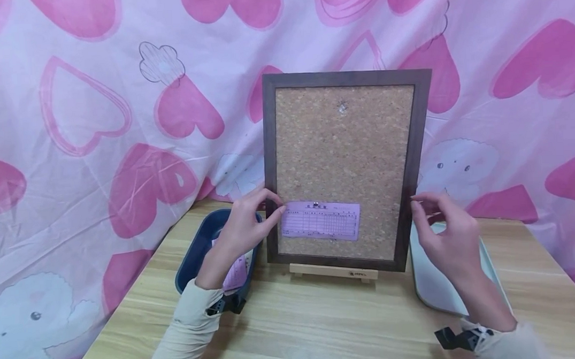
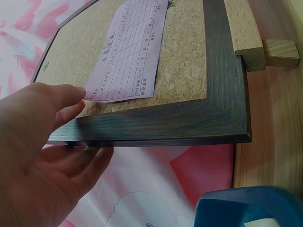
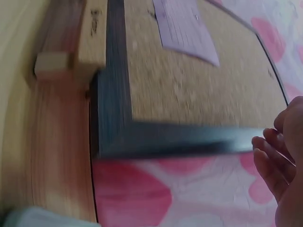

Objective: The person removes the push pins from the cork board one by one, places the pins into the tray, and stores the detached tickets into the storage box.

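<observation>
Left hand is pinching the slip, right hand is hanging relaxed by the board: one looking pinned, more paper seemingly waiting in the tray!

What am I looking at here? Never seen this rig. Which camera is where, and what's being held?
There's no robot, just a person's bare left hand and right hand. The wide picture comes from a camera on the head; the two close ones come from cameras on each wrist.

On the table a framed cork board leans upright on a wooden stand. A blue tray with purple paper in it lies to the left, a pale tray to the right.

The left fingertips are at the left edge of a purple slip on the board; pinching or only touching, I can't tell. The right hand is by the frame's right edge, seemingly holding nothing.
</observation>
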A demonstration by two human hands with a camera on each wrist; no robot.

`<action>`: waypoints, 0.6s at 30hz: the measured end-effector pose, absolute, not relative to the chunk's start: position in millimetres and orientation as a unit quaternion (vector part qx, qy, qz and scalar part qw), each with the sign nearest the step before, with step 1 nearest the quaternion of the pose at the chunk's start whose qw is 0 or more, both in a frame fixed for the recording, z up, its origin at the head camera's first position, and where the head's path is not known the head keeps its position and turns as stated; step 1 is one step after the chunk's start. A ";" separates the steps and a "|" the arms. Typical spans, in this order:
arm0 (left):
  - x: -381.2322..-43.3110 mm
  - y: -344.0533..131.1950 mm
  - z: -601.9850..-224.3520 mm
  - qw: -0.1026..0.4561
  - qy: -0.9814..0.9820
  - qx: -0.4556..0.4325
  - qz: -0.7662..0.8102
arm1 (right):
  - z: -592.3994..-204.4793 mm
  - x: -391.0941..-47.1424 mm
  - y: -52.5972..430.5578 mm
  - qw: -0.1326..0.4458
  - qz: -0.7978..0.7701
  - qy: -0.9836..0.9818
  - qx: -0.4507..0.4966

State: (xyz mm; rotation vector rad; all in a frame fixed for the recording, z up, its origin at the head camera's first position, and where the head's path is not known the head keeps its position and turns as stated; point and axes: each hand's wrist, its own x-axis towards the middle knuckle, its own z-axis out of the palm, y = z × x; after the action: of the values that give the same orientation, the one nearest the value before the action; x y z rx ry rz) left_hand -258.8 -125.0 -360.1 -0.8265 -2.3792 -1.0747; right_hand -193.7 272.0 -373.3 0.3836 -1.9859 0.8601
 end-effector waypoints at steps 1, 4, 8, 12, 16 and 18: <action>-258.9 -125.0 -360.3 0.199 -0.852 -0.295 -0.384 | -373.2 -193.1 267.2 0.450 0.349 -0.806 0.163; -259.2 -124.7 -360.5 0.198 -0.853 -0.296 -0.382 | -372.9 -190.2 254.8 0.423 0.338 -0.822 0.178; -260.2 -124.0 -361.2 0.203 -0.851 -0.301 -0.379 | -373.3 -190.2 239.7 0.390 0.315 -0.843 0.196; -260.4 -123.6 -362.7 0.209 -0.853 -0.295 -0.376 | -373.9 -195.0 225.0 0.375 0.314 -0.844 0.219; -258.9 -123.9 -364.2 0.207 -0.860 -0.281 -0.373 | -375.6 -200.7 209.5 0.374 0.326 -0.833 0.246; -258.5 -123.9 -364.9 0.206 -0.862 -0.276 -0.373 | -376.4 -203.0 201.8 0.371 0.326 -0.832 0.252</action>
State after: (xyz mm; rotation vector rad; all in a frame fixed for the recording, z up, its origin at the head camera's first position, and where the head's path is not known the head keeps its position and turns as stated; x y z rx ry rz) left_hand -258.5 -123.9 -364.9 -0.7701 -2.4014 -1.0392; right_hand -203.0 201.8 -376.4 0.6465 -2.1334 0.8352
